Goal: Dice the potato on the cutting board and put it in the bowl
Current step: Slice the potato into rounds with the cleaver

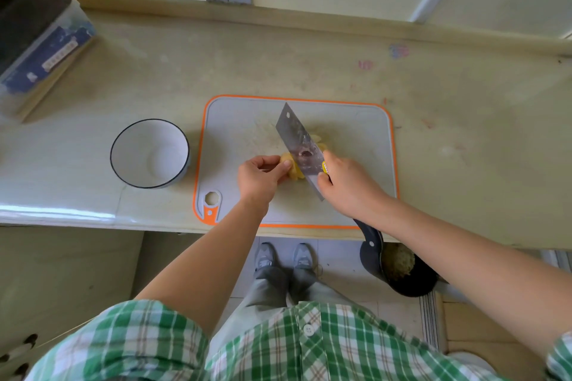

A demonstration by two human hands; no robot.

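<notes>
Yellow potato (291, 168) is getting sliced: my left hand (258, 178) is pinching it steady, my right hand (346, 184) is gripping the cleaver (298, 141). Next I'm crosscutting; bowl (150, 153) at left is waiting empty.

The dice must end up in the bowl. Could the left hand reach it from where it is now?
Probably yes: the bowl stands just left of the cutting board, nothing between it and the left hand, which would first have to release the potato.
</notes>
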